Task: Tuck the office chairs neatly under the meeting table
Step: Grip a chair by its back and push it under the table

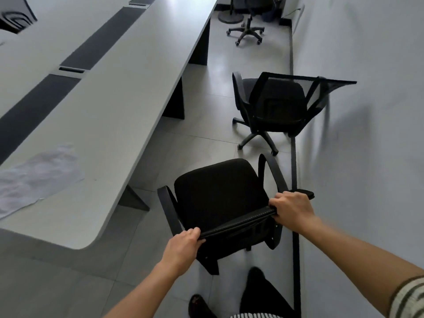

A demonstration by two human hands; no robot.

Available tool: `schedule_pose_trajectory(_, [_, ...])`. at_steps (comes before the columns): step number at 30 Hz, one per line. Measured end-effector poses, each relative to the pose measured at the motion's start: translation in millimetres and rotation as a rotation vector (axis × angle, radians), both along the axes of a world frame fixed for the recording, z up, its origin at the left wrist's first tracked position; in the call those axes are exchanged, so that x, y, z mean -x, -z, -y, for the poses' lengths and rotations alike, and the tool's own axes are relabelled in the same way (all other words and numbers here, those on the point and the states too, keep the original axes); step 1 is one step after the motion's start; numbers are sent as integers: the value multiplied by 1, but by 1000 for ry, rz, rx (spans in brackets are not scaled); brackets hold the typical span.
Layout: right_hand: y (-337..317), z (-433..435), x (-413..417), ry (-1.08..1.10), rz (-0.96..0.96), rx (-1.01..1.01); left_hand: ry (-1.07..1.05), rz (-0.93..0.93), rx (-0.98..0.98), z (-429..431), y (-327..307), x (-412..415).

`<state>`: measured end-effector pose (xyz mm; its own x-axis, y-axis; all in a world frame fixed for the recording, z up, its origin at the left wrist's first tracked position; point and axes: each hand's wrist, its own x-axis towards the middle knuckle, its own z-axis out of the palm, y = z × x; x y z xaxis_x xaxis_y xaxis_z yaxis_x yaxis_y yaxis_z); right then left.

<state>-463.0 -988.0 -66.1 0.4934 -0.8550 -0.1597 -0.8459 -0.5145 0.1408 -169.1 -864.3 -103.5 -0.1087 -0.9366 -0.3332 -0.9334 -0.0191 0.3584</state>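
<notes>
Both hands grip the top edge of the backrest of the nearest black office chair with a padded fabric seat and looped plastic armrests (220,193): the left hand (181,246) has its fingers (190,232) curled over the left end of the rim, and the right hand (291,208) has its fingers wrapped tight around the right end. This chair stands on the grey tiled floor (206,125), clear of the long pale grey meeting table with a smooth matte top and rounded near corner (128,106), which lies to its left.

The chair looks angled to the table edge, so pushing it as it stands would likely drive the left armrest into the tabletop or a castor into the dark slab leg (135,198) under the near end. It probably wants turning square first. Castors on smooth tile can also swing the base off line under an uneven push.

A second black chair with a see-through mesh back (275,104) stands farther off on the right, near the white wall (367,65), and a third chair on a five-star base (247,28) sits at the far end; both are well apart from the table and not yet tucked in. A crumpled sheet of translucent white plastic (36,175) lies on the near left of the tabletop, beside a dark inset strip (36,109)
</notes>
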Motion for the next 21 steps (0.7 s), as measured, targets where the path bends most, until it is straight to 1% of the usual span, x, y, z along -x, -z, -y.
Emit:
schedule_pose_trajectory(4, [-1, 77, -4, -87, 44, 53, -125, -11, 13, 60, 2, 3])
schedule_pose_trajectory(7, [-2, 142, -16, -209, 72, 77, -233, -18, 13, 92, 5, 9])
schedule_pose_trajectory(11, [-9, 226, -42, -338, 42, 68, -400, -42, 22, 135, -1, 13])
schedule_pose_trajectory(17, [-18, 305, -72, -431, 23, -15, -512, -27, 2, 195, -13, 10])
schedule_pose_trajectory(21, [-20, 345, -105, -443, 15, -24, -572, 13, 3, 233, -13, -14])
